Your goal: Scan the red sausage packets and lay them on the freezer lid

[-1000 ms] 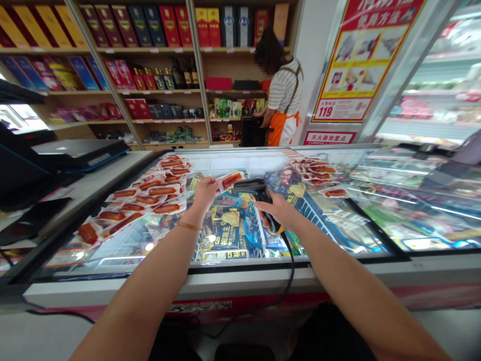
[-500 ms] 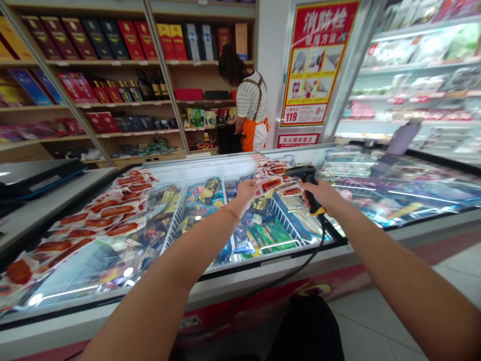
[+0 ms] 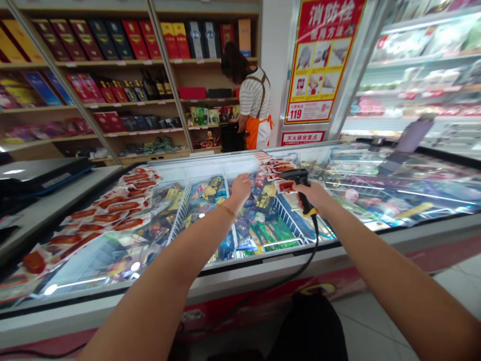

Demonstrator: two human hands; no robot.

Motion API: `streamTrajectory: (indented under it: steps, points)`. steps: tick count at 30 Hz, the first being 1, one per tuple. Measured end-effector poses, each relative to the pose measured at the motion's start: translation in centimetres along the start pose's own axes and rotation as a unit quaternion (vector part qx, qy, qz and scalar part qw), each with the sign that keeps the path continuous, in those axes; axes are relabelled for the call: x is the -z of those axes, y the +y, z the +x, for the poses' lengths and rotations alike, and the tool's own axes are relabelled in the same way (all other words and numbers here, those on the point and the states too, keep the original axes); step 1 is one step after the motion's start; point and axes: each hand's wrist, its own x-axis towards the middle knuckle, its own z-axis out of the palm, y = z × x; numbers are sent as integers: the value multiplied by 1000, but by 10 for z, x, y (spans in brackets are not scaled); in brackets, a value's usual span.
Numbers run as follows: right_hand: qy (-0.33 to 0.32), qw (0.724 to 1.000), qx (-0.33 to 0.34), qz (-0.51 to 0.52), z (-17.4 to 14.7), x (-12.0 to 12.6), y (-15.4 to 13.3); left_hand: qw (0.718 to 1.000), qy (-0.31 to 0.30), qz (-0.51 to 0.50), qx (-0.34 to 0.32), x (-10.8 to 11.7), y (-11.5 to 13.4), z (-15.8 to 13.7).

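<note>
My right hand (image 3: 315, 196) is closed around the handle of a black and yellow barcode scanner (image 3: 300, 178), whose cable hangs down in front of the freezer. By the scanner lies a clear-packed sausage (image 3: 285, 186). To the left, my left hand (image 3: 241, 188) is over the freezer, its fingers blurred. No pack shows in it. Behind the scanner, several packed sausages (image 3: 272, 168) lie in a heap. More packed sausages (image 3: 124, 206) are laid out in rows on the glass at the left.
A chest freezer (image 3: 240, 265) with wire baskets and bagged food spans the front. A purple bottle (image 3: 415, 134) stands on its right side. Behind it a person in an orange apron (image 3: 255, 110) stands at wooden shelves (image 3: 124, 105). A black device (image 3: 48, 173) sits at the left.
My left hand has come away from the packed sausage near the scanner and moved slightly left. My right hand still grips the scanner. The view has shifted a little.
</note>
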Motion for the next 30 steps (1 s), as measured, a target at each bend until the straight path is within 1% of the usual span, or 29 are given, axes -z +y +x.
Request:
streamTrajectory:
  steps: [3, 5, 7, 9, 10, 11, 13, 14, 15, 16, 17, 19, 21, 24, 28, 30]
  points:
    - [-37, 999, 4, 8, 1, -37, -4, 996, 35, 84, 12, 57, -7, -17]
    - [-62, 998, 3, 23, -1, -65, -8, 990, 39, 133, 9, 99, -10, -31]
    - [-88, 996, 2, 34, -5, -94, -13, 965, 21, 261, -7, 141, -9, -48]
    - [-115, 993, 7, 35, -10, -122, -18, 922, -8, 388, -7, 183, -7, -66]
    - [-125, 991, 9, 35, -12, -135, -21, 890, -25, 455, -3, 204, -5, -75]
    - [-135, 990, 11, 35, -15, -147, -23, 852, -42, 522, -1, 223, -4, -85]
    - [-154, 987, 10, 40, -20, -167, -26, 774, -55, 631, 10, 258, -3, -104]
    - [-162, 986, 10, 43, -22, -176, -27, 744, -56, 665, 23, 271, -3, -112]
    - [-168, 985, 9, 48, -23, -184, -27, 722, -57, 688, 38, 283, -4, -120]
    - [-172, 984, 6, 53, -25, -191, -26, 709, -61, 700, 52, 291, -5, -127]
    - [-175, 983, 3, 59, -26, -198, -25, 703, -68, 706, 59, 297, -6, -133]
    - [-181, 981, -4, 72, -28, -208, -21, 701, -87, 705, 55, 301, -7, -140]
    - [-184, 979, -11, 82, -30, -214, -14, 705, -99, 701, 42, 300, -8, -143]
    - [-185, 979, -22, 83, -30, -214, -3, 705, -103, 701, 34, 297, -10, -144]
    - [-184, 979, -18, 81, -26, -203, 8, 699, -77, 711, 18, 297, -15, -142]
    - [-180, 980, -20, 86, -24, -200, 9, 708, -73, 702, 4, 290, -17, -139]
